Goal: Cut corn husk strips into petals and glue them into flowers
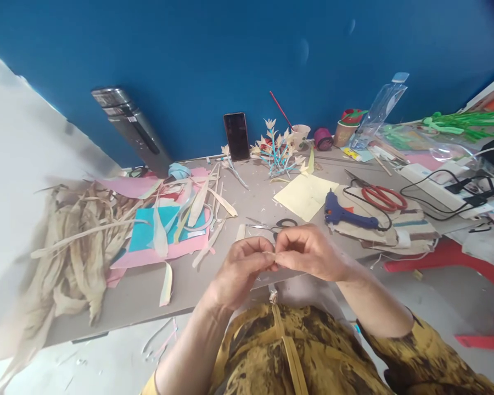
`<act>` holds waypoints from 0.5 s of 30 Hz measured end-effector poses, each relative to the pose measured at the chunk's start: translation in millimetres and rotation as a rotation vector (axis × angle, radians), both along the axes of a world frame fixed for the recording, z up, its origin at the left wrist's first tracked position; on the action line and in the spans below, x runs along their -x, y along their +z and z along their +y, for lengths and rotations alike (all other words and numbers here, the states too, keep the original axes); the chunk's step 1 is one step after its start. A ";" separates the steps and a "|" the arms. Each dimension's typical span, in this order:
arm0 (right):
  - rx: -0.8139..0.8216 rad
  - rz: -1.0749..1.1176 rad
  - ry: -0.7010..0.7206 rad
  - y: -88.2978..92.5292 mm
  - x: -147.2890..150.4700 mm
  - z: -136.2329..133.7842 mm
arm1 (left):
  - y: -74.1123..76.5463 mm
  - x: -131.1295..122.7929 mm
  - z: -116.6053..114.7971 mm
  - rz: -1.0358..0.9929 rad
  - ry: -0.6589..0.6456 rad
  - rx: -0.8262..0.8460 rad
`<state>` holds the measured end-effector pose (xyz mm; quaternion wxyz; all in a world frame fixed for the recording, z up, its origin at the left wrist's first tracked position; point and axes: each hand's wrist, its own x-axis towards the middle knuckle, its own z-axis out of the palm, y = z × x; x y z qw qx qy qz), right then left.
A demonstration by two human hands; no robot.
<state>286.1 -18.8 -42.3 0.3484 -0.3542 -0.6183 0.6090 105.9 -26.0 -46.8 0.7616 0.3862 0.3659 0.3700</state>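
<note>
Close to the table's front edge, my left hand (249, 266) and my right hand (307, 252) meet with fingertips pinched together. Between them is a tiny pale piece (274, 256), mostly covered by the fingers; its kind does not show. Just behind the hands lie small scissors (286, 224) with dark handles, partly hidden by my right hand. A cream paper sheet (307, 195) rests further back. To the right, a blue glue gun (346, 215) lies on a folded cloth (407, 227), beside large red-handled scissors (381, 197).
Dried husks (72, 258) hang over the left edge, beside blue paper (142, 238) with cut strips. Against the wall stand a steel flask (132, 129), a phone (236, 136) and pale flowers on blue stems (278, 151). A power strip (444, 189) with cables sits right, near a red chair (456, 260).
</note>
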 end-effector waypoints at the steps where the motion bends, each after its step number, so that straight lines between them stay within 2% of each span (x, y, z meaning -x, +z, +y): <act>1: 0.010 0.015 0.013 -0.5 -0.3 -0.5 | -0.2 -0.6 -0.6 -0.029 -0.019 0.016; 5: 0.079 0.138 0.050 -7.6 -5.3 -0.7 | 0.0 3.4 0.2 -0.196 -0.068 0.074; 8: 0.072 0.186 -0.017 -14.9 -10.9 -0.2 | -2.6 10.2 1.3 -0.277 0.027 0.069; 12: 0.050 0.151 -0.099 -21.6 -10.3 -2.1 | -14.1 13.6 -4.8 -0.097 0.169 0.002; 15: 0.000 0.137 -0.152 -24.9 -2.1 -5.9 | -21.7 12.0 -11.5 -0.037 0.256 -0.058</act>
